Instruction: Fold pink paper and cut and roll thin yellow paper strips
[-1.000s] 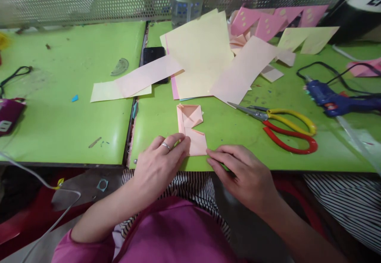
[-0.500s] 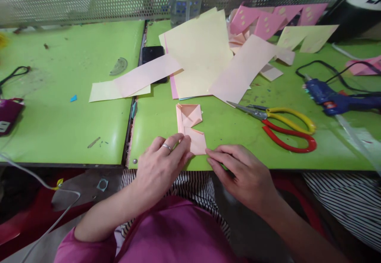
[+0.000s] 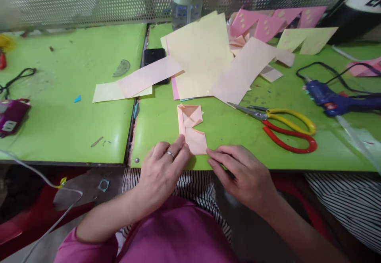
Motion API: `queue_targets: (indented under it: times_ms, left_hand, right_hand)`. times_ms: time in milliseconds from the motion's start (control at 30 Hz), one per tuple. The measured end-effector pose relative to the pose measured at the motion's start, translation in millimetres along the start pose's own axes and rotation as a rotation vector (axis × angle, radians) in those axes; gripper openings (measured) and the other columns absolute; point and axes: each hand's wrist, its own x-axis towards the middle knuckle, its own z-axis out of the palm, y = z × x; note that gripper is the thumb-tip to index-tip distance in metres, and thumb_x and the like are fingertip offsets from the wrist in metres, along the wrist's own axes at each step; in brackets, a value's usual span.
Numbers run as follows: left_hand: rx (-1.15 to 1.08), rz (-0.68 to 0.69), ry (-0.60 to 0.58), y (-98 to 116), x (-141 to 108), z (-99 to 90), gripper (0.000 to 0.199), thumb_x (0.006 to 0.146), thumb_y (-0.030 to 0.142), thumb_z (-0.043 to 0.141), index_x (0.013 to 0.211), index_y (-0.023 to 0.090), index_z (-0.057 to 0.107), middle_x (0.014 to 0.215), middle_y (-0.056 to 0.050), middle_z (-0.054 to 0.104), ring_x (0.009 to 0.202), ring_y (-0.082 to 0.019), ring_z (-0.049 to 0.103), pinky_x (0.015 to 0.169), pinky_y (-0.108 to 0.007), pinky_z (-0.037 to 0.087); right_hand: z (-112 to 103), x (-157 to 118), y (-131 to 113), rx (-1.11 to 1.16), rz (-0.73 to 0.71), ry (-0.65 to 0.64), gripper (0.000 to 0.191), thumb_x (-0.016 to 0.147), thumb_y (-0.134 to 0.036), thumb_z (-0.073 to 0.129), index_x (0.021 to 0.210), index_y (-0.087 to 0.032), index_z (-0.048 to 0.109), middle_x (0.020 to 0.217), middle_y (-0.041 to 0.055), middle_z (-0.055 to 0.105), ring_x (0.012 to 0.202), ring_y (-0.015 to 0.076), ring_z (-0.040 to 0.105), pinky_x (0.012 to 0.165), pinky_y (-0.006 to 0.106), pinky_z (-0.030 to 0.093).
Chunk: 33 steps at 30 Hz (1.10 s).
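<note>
A small piece of folded peach paper (image 3: 196,142) lies near the front edge of the green table, with a notch on its right side and a narrow folded strip along its left. My left hand (image 3: 163,167), a ring on one finger, presses bent fingers on the paper's lower left part; its thumb is mostly hidden. At the lower right corner, my right hand (image 3: 245,171) pinches the paper between thumb and fingers. Scissors (image 3: 264,116) with one yellow and one red handle lie to the right, beyond my right hand.
Behind the folded paper are cream sheets (image 3: 202,56), pale pink strips (image 3: 244,70) and a dark phone (image 3: 154,56). A blue glue gun (image 3: 330,96) with its cord lies at right. Pink zigzag paper (image 3: 264,26) and a water bottle (image 3: 187,4) stand at the back.
My left hand has shifted slightly right and down along the paper's left edge. The right hand stays at the corner. The view has moved a little.
</note>
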Motion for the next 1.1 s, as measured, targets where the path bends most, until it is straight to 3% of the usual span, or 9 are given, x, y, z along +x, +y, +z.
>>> queue_targets:
  times_ms: [200, 767, 967, 1100]
  left_hand:
    - [-0.011, -0.016, 0.070, 1.7, 0.9, 0.4, 0.017, 0.093, 0.026, 0.057, 0.109, 0.020, 0.059, 0.129, -0.006, 0.064, 0.087, -0.020, 0.060, 0.074, -0.035, 0.051]
    - [0.006, 0.008, 0.018, -0.1, 5.0, -5.1, 0.013, 0.093, 0.025, 0.058, 0.106, 0.021, 0.060, 0.127, -0.003, 0.064, 0.085, -0.019, 0.058, 0.071, -0.033, 0.050]
    - [0.042, -0.028, -0.036, 2.2, 8.2, -10.5, 0.010, 0.094, 0.024, 0.056, 0.103, 0.023, 0.060, 0.128, 0.001, 0.063, 0.089, -0.019, 0.057, 0.070, -0.032, 0.051]
    - [0.062, -0.039, -0.087, 4.2, 11.5, -16.2, 0.006, 0.095, 0.023, 0.055, 0.099, 0.024, 0.060, 0.126, 0.003, 0.064, 0.087, -0.019, 0.056, 0.065, -0.032, 0.051]
  right_hand:
    - [0.9, -0.5, 1.2, 0.007, -0.013, -0.003, 0.015, 0.091, -0.021, 0.055, 0.100, -0.019, 0.067, 0.086, 0.0065, 0.067, 0.077, 0.0181, 0.063, 0.070, 0.032, 0.053]
    - [-3.5, 0.5, 1.4, 0.025, 0.004, -0.014, 0.019, 0.092, -0.020, 0.054, 0.106, -0.015, 0.066, 0.091, 0.0076, 0.065, 0.081, 0.0177, 0.062, 0.073, 0.031, 0.051]
    - [-3.2, 7.4, -4.1, -0.096, -0.132, -0.110, 0.033, 0.095, -0.041, 0.049, 0.118, -0.024, 0.065, 0.087, 0.0055, 0.064, 0.070, 0.0172, 0.056, 0.060, 0.030, 0.043]
    - [-0.4, 5.2, -6.2, -0.239, -0.192, -0.111, 0.037, 0.096, -0.045, 0.045, 0.119, -0.024, 0.066, 0.080, 0.0042, 0.065, 0.065, 0.0185, 0.052, 0.058, 0.033, 0.035]
